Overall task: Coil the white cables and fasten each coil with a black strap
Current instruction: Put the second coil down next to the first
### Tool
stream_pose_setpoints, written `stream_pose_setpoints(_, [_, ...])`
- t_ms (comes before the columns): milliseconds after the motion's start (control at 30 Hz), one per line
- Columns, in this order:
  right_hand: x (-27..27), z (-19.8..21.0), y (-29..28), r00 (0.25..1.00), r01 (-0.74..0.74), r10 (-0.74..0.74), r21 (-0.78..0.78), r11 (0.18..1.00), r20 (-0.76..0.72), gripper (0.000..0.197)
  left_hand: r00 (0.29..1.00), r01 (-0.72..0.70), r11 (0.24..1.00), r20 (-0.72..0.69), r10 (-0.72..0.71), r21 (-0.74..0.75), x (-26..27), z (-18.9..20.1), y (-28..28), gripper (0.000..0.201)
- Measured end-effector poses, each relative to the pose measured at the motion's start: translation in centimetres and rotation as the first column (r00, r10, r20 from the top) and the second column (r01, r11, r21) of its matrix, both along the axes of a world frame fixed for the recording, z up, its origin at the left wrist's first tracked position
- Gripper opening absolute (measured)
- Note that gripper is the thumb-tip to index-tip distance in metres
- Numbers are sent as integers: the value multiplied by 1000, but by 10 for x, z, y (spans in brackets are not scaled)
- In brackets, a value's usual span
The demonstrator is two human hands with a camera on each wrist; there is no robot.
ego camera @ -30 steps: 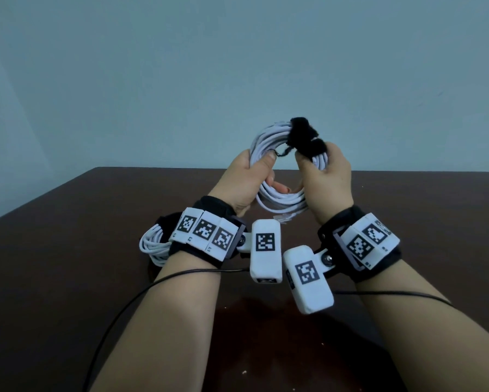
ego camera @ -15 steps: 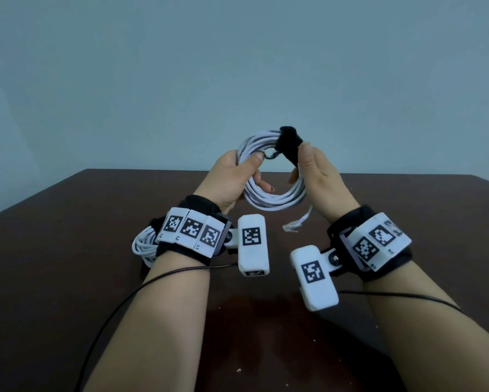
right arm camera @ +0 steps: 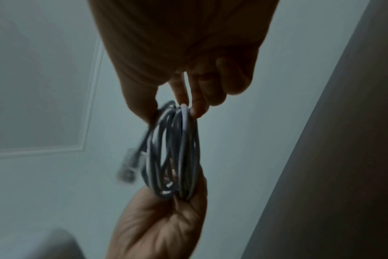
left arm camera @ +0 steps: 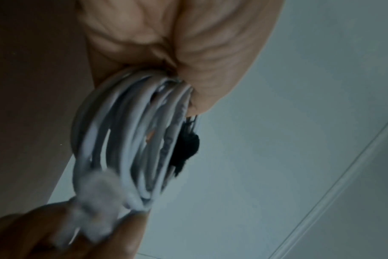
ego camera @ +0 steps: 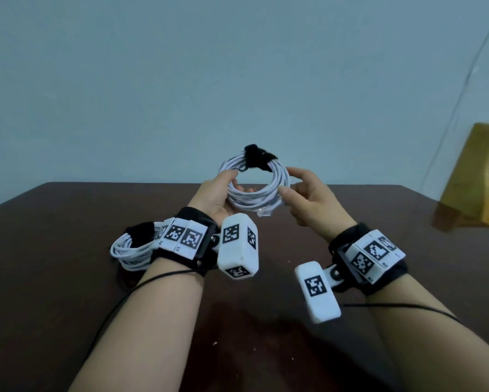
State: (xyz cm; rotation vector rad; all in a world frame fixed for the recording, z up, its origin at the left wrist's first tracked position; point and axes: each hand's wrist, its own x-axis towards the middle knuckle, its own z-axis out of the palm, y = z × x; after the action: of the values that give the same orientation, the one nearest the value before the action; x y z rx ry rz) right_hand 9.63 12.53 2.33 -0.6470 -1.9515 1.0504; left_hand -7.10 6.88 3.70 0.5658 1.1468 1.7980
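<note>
Grip the coil [ego camera: 251, 200] above the table [ego camera: 68, 222] in your left hand [ego camera: 215, 196], strap [ego camera: 259, 158] already wrapped on, right hand [ego camera: 308, 199] slack and spread at its rim; a second coil [ego camera: 124, 253], also strapped, lies by your left wrist, and no loose cables show.

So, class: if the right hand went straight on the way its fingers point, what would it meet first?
The coiled white cable with the black strap, held by the left hand; fingertips of the right hand seem at its rim, contact unclear.
</note>
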Motion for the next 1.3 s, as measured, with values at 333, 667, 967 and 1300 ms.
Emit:
stream_pose_setpoints(333, [-4,7,-34,946,208,-274,-324,923,-173,7,979,-10,998,-206,-4,-67,30,3,-33,12])
stream_pose_setpoints(667, [27,22,-61,888,1,-292,-633,774,-356,19,903,16,999,-429,-32,-41,51,1,-24,65])
stream_pose_setpoints(967, [103,33,-80,872,269,-468,-655,706,-147,23,857,292,955,-430,-283,-47,127,8,-26,57])
stream_pose_setpoints(1300, [308,23,-142,819,448,-570,-686,574,58,25,620,685,714,-395,-678,-149,313,4,-53,14])
